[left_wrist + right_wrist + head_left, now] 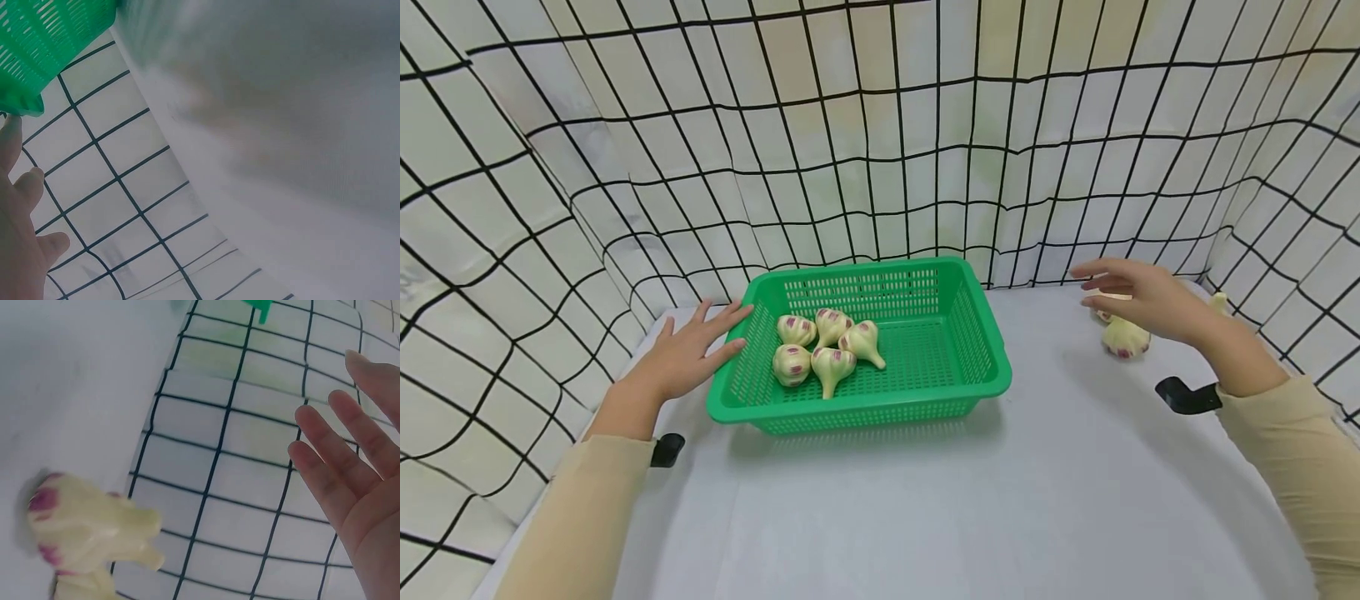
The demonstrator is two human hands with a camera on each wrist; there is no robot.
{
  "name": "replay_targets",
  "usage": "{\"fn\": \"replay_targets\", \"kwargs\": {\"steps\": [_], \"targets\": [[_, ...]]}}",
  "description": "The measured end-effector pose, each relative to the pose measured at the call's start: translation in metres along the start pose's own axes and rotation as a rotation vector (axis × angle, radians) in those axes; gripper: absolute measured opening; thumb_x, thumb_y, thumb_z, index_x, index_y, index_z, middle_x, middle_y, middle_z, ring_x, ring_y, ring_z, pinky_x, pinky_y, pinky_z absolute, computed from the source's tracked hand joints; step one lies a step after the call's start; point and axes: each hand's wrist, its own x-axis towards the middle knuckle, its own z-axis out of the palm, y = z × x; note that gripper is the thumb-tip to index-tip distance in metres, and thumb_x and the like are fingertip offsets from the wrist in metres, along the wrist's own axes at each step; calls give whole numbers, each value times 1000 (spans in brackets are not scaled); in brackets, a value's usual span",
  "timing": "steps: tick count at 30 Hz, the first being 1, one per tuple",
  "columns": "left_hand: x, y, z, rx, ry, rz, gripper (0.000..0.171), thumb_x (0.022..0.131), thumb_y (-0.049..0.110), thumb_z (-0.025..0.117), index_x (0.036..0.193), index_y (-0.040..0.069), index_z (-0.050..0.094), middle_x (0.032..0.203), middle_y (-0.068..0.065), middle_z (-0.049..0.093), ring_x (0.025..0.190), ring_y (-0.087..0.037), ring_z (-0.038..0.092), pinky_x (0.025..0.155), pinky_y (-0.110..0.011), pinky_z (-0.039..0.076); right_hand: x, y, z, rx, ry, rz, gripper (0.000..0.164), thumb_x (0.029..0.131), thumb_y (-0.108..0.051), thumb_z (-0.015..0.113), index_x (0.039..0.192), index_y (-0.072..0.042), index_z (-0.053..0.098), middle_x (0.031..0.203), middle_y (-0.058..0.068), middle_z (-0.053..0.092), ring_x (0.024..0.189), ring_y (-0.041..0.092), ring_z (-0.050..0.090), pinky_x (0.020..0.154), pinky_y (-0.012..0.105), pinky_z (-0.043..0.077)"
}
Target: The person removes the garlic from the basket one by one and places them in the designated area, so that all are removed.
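Observation:
A green plastic basket (pixel 880 403) stands on the white surface, with several garlic bulbs (pixel 832 365) grouped in its left half. My left hand (pixel 688 352) is at the basket's left rim, fingers spread; in the left wrist view a fingertip of that hand (pixel 19 231) meets the rim of the basket (pixel 50 44). Off to the right, my right hand (pixel 1150 302) hovers above more garlic bulbs (pixel 1126 340) and partly hides them. Its fingers are loosely extended, holding nothing. In the right wrist view, garlic bulbs (pixel 81 519) lie apart from that hand (pixel 369 494).
Black grid netting (pixel 880 158) over white sheeting rises behind the basket and along both sides. White tabletop (pixel 925 508) extends in front of the basket and between it and the garlic at right. Black straps (pixel 1187 397) circle the wrists.

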Motion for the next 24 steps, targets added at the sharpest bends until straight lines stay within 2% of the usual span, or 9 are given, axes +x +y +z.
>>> {"fn": "replay_targets", "kwargs": {"steps": [6, 15, 24], "targets": [[-1, 0, 1, -7, 1, -3, 68, 108, 52, 42, 165, 19, 25, 170, -13, 16, 155, -44, -3, 113, -74, -11, 18, -20, 4, 7, -13, -54, 43, 102, -18, 68, 143, -10, 59, 142, 14, 60, 128, 41, 58, 105, 60, 45], [-2, 0, 1, -13, 13, 4, 67, 108, 51, 42, 165, 19, 26, 170, -13, 17, 154, -45, -2, 113, -73, -11, 44, -49, 14, 61, 4, -205, 39, 99, -6, 69, 138, -7, 62, 137, 14, 62, 123, 36, 62, 106, 55, 46], [-3, -1, 1, -13, 10, 7, 67, 108, 51, 41, 165, 20, 24, 170, -12, 15, 154, -44, -3, 113, -73, -13, 71, -74, 30, 69, -42, -270, 36, 98, -5, 69, 134, -5, 64, 134, 13, 64, 120, 35, 64, 101, 53, 51]]}}
